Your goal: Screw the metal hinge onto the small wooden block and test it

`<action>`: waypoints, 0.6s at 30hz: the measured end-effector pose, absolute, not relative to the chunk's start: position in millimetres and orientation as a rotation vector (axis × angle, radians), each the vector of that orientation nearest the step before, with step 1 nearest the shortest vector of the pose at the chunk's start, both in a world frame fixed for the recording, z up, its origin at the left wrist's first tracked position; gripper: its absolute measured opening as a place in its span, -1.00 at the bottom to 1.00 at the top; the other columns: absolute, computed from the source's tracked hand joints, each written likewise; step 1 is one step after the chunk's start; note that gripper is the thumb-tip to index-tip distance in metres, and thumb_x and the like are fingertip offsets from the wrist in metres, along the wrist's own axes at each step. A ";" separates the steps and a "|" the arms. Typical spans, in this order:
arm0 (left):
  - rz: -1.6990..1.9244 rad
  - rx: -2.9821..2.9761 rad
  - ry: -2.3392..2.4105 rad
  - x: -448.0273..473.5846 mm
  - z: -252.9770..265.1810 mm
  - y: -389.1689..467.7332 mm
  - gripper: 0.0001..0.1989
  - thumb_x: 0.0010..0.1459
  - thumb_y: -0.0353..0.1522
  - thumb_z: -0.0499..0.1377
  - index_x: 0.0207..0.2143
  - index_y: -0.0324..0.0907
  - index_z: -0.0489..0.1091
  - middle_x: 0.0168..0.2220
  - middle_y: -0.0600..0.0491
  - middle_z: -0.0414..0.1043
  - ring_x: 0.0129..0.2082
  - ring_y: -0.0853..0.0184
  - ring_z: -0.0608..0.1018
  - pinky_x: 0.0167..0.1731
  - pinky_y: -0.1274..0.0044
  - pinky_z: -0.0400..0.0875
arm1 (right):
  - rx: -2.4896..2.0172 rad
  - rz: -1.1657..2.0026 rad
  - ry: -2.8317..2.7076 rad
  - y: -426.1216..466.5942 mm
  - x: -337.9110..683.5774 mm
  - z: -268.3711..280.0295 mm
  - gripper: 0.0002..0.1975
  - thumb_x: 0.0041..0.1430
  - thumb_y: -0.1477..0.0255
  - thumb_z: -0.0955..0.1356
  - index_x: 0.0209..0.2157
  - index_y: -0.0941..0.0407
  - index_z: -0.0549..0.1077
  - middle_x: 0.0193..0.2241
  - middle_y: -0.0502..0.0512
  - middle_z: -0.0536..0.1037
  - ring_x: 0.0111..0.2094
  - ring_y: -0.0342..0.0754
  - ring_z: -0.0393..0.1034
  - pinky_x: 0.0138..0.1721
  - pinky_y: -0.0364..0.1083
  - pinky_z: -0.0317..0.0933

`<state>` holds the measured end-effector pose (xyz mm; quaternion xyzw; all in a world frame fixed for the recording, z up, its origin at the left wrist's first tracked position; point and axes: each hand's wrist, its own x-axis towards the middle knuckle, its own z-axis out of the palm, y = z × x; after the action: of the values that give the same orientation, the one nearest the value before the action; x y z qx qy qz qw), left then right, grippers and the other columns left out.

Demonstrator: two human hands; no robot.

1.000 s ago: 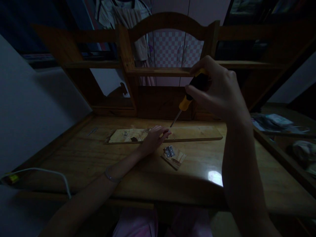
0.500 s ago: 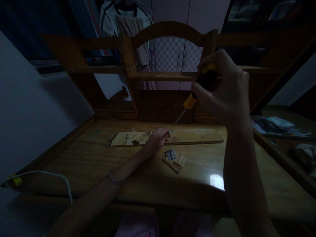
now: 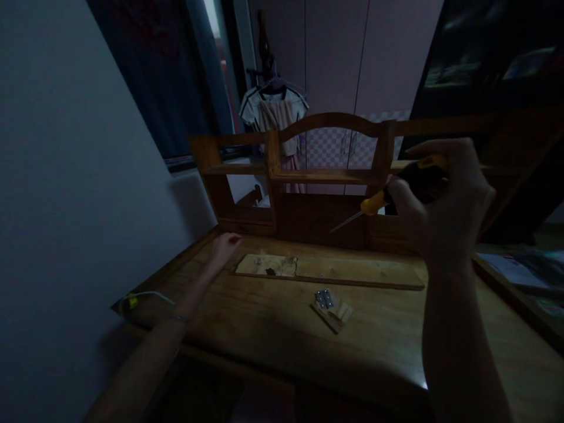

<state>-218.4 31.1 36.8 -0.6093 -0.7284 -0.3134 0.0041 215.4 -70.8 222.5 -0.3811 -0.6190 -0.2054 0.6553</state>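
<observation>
The right hand (image 3: 445,202) wraps the screwdriver (image 3: 399,194), hiding most of its dark grip; only the yellow collar and thin shaft show at nine o'clock of the fist. The left hand (image 3: 224,245) lies in deep shadow, so whether its fingers touch anything cannot be told. The hinge (image 3: 324,298) is too small to show its screw holes. Papers (image 3: 524,273) at three o'clock are blurred and cut by the frame's edge.
</observation>
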 end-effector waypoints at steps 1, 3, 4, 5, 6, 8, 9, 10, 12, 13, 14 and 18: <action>-0.941 -1.858 -2.332 -237.9 39.9 23.8 -0.77 0.17 -0.30 0.18 -0.20 -0.20 0.55 -0.11 -0.04 0.61 -0.10 0.21 0.59 -0.08 0.51 0.41 | -0.859 -0.463 -1.385 -72.6 217.3 224.0 -0.64 -0.02 0.51 0.42 -0.12 0.04 0.46 -0.22 0.04 0.54 -0.38 -0.04 0.39 -0.30 -0.03 0.29; -0.864 -1.778 -2.420 -266.1 43.8 8.6 -0.80 0.09 -0.30 0.21 -0.28 -0.20 0.56 -0.25 -0.03 0.63 -0.20 0.19 0.61 -0.20 0.51 0.42 | -0.848 -0.465 -1.354 -75.1 220.4 226.5 -0.62 -0.05 0.52 0.42 -0.12 0.05 0.46 -0.27 0.03 0.53 -0.39 -0.04 0.38 -0.31 -0.03 0.28; -0.835 -1.748 -2.452 -275.4 44.0 1.8 -0.81 0.06 -0.29 0.22 -0.32 -0.20 0.56 -0.30 -0.03 0.63 -0.25 0.18 0.61 -0.26 0.52 0.41 | -0.842 -0.469 -1.338 -76.2 221.5 227.4 -0.61 -0.06 0.52 0.42 -0.12 0.06 0.47 -0.30 0.02 0.51 -0.40 -0.04 0.38 -0.33 -0.03 0.28; -0.813 -1.729 -2.475 -282.1 42.7 -3.7 -0.82 0.03 -0.29 0.24 -0.35 -0.19 0.56 -0.34 -0.02 0.62 -0.27 0.18 0.61 -0.29 0.53 0.40 | -0.836 -0.473 -1.324 -77.5 222.2 228.1 -0.62 -0.07 0.53 0.42 -0.13 0.06 0.47 -0.33 0.00 0.50 -0.40 -0.04 0.37 -0.33 -0.04 0.27; -0.797 -1.719 -2.491 -287.1 40.1 -7.6 -0.83 0.01 -0.28 0.25 -0.37 -0.18 0.56 -0.36 -0.02 0.62 -0.27 0.17 0.61 -0.31 0.54 0.40 | -0.830 -0.476 -1.309 -78.9 222.4 228.5 -0.63 -0.07 0.53 0.41 -0.14 0.06 0.47 -0.36 -0.01 0.48 -0.41 -0.04 0.36 -0.33 -0.04 0.27; -0.792 -1.701 -2.501 -294.1 31.3 -9.9 -0.82 0.01 -0.25 0.26 -0.37 -0.16 0.55 -0.35 -0.02 0.62 -0.24 0.14 0.61 -0.31 0.53 0.40 | -0.817 -0.465 -1.291 -82.8 221.9 228.9 -0.65 -0.04 0.52 0.40 -0.15 0.05 0.47 -0.40 -0.04 0.43 -0.43 -0.05 0.35 -0.34 -0.04 0.27; -0.808 -1.687 -2.490 -296.5 26.0 -8.2 -0.80 0.02 -0.23 0.25 -0.35 -0.15 0.55 -0.31 -0.02 0.62 -0.22 0.13 0.61 -0.29 0.52 0.40 | -0.809 -0.459 -1.286 -85.0 221.3 229.0 -0.66 -0.03 0.52 0.40 -0.15 0.05 0.46 -0.43 -0.05 0.41 -0.44 -0.06 0.33 -0.36 -0.04 0.26; -0.843 -1.667 -2.459 -298.0 21.0 -5.1 -0.77 0.05 -0.21 0.24 -0.31 -0.15 0.55 -0.27 -0.02 0.61 -0.19 0.13 0.60 -0.26 0.51 0.41 | -0.800 -0.452 -1.281 -87.4 220.6 229.0 -0.67 -0.02 0.52 0.40 -0.15 0.05 0.46 -0.46 -0.07 0.39 -0.47 -0.06 0.32 -0.37 -0.05 0.25; -0.930 -1.652 -2.361 -295.7 14.4 4.5 -0.74 0.10 -0.19 0.21 -0.26 -0.15 0.53 -0.20 -0.03 0.59 -0.16 0.14 0.59 -0.21 0.50 0.41 | -0.788 -0.445 -1.272 -91.4 219.6 229.1 -0.67 -0.01 0.51 0.41 -0.14 0.05 0.46 -0.49 -0.09 0.35 -0.51 -0.08 0.28 -0.41 -0.05 0.23; -0.975 -1.665 -2.307 -290.3 13.9 10.1 -0.74 0.12 -0.18 0.20 -0.26 -0.16 0.52 -0.19 -0.03 0.58 -0.17 0.16 0.58 -0.19 0.50 0.41 | -0.789 -0.445 -1.269 -92.8 219.4 229.2 -0.67 0.00 0.51 0.40 -0.14 0.04 0.46 -0.50 -0.10 0.34 -0.53 -0.09 0.26 -0.43 -0.05 0.22; -1.017 -1.694 -2.259 -281.2 15.5 15.8 -0.75 0.13 -0.18 0.19 -0.28 -0.16 0.51 -0.20 -0.02 0.57 -0.19 0.18 0.58 -0.18 0.49 0.40 | -0.794 -0.446 -1.264 -93.6 219.5 229.4 -0.68 0.01 0.51 0.40 -0.13 0.04 0.46 -0.49 -0.10 0.34 -0.55 -0.10 0.24 -0.45 -0.06 0.22; -1.241 -1.871 -2.044 -206.5 35.7 34.6 -0.73 0.19 -0.14 0.18 -0.39 -0.15 0.46 -0.28 0.02 0.55 -0.25 0.25 0.55 -0.16 0.50 0.39 | -0.840 -0.455 -1.290 -91.2 222.0 229.1 -0.69 0.01 0.51 0.41 -0.14 0.06 0.46 -0.43 -0.05 0.41 -0.47 -0.08 0.32 -0.42 -0.06 0.25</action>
<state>-206.5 34.6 35.7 -0.6155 -0.6722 -0.4081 0.0527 222.0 -91.2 229.1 -0.3761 -0.5781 -0.2039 0.6948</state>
